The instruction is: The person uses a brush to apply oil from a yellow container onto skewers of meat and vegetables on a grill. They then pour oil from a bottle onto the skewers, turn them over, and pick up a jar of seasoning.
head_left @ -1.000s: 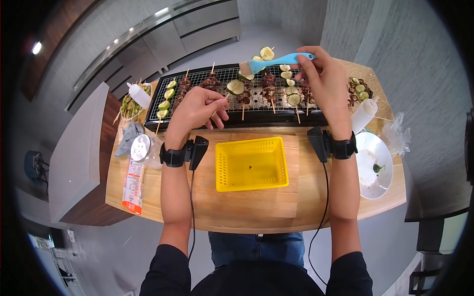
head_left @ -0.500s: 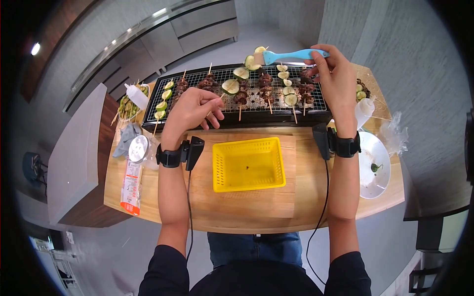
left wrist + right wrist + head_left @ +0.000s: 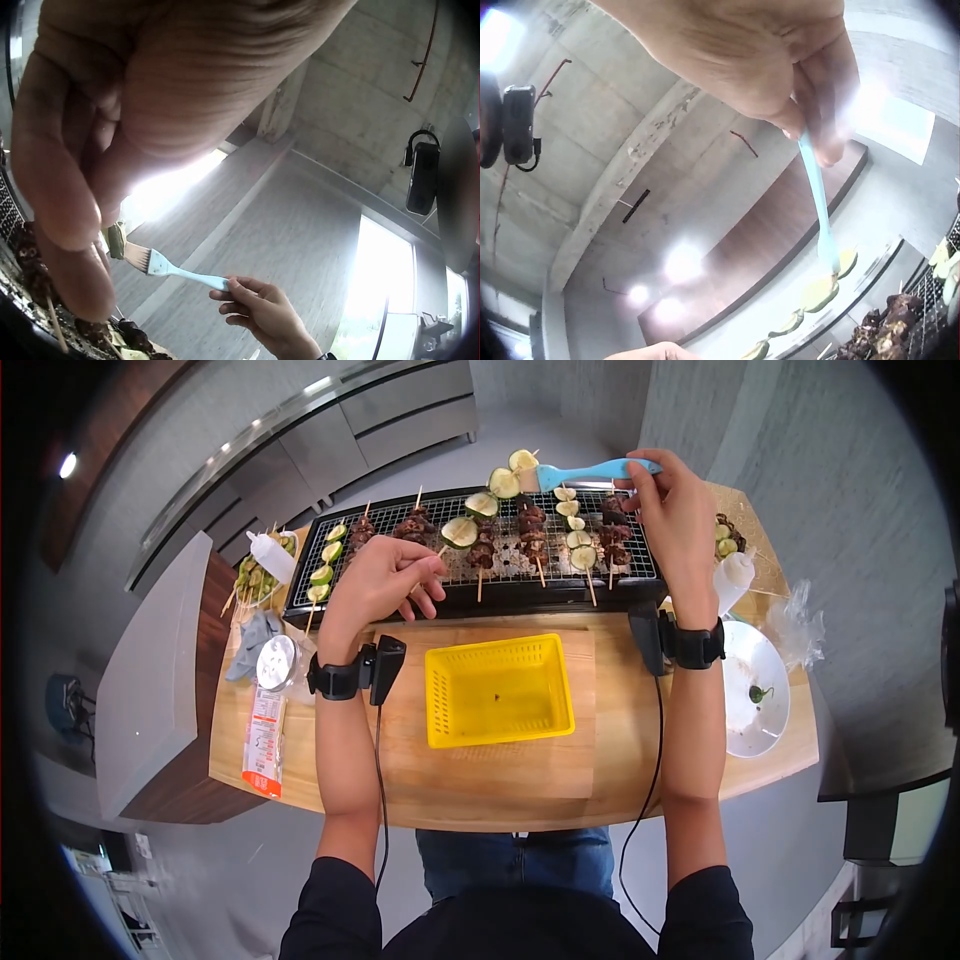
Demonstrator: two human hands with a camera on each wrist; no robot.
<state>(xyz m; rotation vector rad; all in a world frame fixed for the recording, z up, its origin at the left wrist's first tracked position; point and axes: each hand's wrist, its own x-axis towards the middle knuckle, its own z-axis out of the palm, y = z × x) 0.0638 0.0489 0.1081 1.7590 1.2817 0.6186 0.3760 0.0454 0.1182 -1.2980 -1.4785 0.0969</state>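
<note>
In the head view my left hand [image 3: 385,582] pinches the lower end of a skewer of zucchini slices [image 3: 460,533], held tilted up over the grill [image 3: 455,603]. My right hand [image 3: 672,515] grips the handle of a light-blue basting brush [image 3: 600,469] between thumb and fingers. The brush's bristles [image 3: 529,480] meet the slices near the skewer's far tip. The right wrist view shows the brush [image 3: 819,202] coming down onto the upper slices [image 3: 821,294]. Meat skewers [image 3: 531,530] and more zucchini skewers [image 3: 581,540] lie on the grate.
A yellow basket [image 3: 500,740] stands on the wooden table before the grill. At right are a white plate [image 3: 750,725], a squeeze bottle [image 3: 733,582] and a plastic bag [image 3: 804,625]. At left sit another squeeze bottle [image 3: 270,555], a lidded jar [image 3: 277,662] and a packet [image 3: 264,740].
The brush has moved from the middle slices outward toward the skewer's far tip, with my right hand shifting slightly right. My left hand keeps holding the skewer; the whole head view has drifted slightly.
</note>
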